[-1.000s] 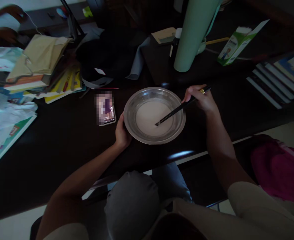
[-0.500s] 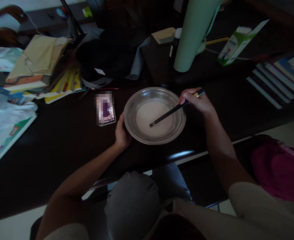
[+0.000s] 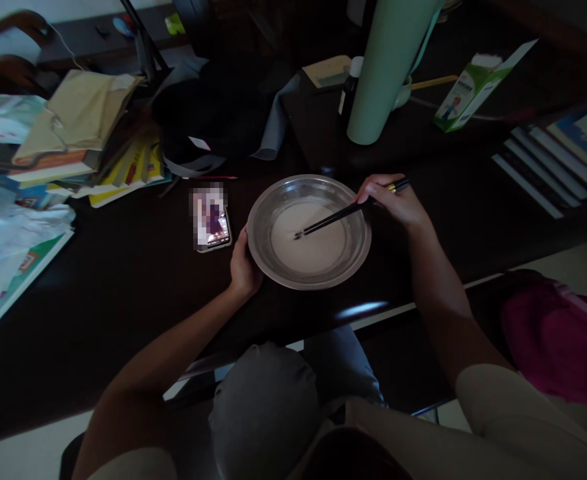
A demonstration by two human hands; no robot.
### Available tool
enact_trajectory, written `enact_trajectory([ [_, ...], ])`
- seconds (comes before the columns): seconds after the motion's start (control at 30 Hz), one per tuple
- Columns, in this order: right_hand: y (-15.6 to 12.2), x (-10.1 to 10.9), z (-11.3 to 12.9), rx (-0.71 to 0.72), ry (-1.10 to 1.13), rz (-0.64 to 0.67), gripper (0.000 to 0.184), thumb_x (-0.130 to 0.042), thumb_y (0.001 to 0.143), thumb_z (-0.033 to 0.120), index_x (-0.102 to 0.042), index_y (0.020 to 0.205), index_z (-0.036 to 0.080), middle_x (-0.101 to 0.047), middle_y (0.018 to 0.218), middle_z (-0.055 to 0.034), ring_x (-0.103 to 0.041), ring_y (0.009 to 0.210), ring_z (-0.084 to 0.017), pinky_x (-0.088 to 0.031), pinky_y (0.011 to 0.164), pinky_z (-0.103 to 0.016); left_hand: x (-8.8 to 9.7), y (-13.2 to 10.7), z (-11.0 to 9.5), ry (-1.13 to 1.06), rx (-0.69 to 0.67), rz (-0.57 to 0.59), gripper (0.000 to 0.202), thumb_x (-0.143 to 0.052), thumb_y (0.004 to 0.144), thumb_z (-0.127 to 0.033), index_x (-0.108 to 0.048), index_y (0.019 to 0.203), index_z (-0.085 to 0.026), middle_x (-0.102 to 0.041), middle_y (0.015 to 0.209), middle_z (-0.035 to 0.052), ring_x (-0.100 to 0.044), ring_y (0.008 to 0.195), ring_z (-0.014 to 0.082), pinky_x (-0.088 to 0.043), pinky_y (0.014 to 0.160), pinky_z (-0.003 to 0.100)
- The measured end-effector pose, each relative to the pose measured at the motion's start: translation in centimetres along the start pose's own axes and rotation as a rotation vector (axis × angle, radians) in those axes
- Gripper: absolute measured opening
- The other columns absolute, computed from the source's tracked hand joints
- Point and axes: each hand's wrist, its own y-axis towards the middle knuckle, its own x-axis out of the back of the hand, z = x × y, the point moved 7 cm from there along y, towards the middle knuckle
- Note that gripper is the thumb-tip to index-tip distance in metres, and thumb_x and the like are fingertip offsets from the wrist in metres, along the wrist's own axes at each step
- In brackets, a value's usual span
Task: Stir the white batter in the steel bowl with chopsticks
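A shiny metal bowl [image 3: 293, 280] stands on the dark table, holding a whitish, milky liquid [image 3: 316, 253]. My left hand [image 3: 244, 271] grips the bowl's left side, thumb near the rim and the other fingers hidden behind it. Over the bowl's right rim, my right hand [image 3: 392, 201] is closed around a pair of black chopsticks [image 3: 338, 215] with gold bands near the top. Their tips lie in the liquid, left of its middle, close together. A lit phone [image 3: 218, 230], its screen partly pixelated, lies just left of the bowl.
Stacked books and papers [image 3: 73, 113] crowd the left, beside a black bag [image 3: 218, 113]. Behind the bowl stand a tall green flask [image 3: 390, 73], a dark bottle [image 3: 349, 93] and a green-white box [image 3: 466, 97]. More books [image 3: 548, 163] lie right. Another person's hands [image 3: 13, 67] show upper left.
The chopstick tips have shifted slightly away from me and to the left in the liquid. The phone's picture has changed. My left hand and the bowl stay put.
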Motion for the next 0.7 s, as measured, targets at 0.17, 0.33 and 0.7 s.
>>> enact_trajectory([
  [0.17,-0.1,1.2,-0.1,0.028,0.045,-0.114,0.047,-0.066,0.083,0.062,-0.069,0.056,0.023,-0.064,0.056,-0.0025,-0.064,0.057,-0.017,-0.05,0.057,-0.033,0.0,0.0,0.0,-0.003,0.001,-0.009,0.028,-0.059,0.09,-0.045,-0.074,0.103,-0.025,-0.077,0.111,0.0024,-0.064,0.124,0.0267,-0.049,0.11,0.041],
  [0.33,0.0,-0.5,-0.2,0.008,-0.006,0.058,0.045,-0.068,0.08,0.065,-0.075,0.066,0.022,-0.07,0.064,-0.0025,-0.068,0.066,-0.016,-0.05,0.061,-0.029,0.0,0.0,0.0,-0.023,-0.001,-0.009,0.029,-0.059,0.09,-0.044,-0.075,0.104,-0.024,-0.077,0.112,0.0009,-0.066,0.121,0.0245,-0.05,0.107,0.037],
  [0.7,0.0,-0.1,-0.3,0.016,0.007,0.029,0.044,-0.068,0.082,0.062,-0.073,0.063,0.023,-0.07,0.062,-0.002,-0.068,0.063,-0.016,-0.052,0.06,-0.031,0.1,0.1,0.1,-0.014,0.004,-0.005,0.026,-0.06,0.09,-0.045,-0.073,0.1,-0.024,-0.077,0.109,0.002,-0.065,0.123,0.0259,-0.049,0.109,0.039],
])
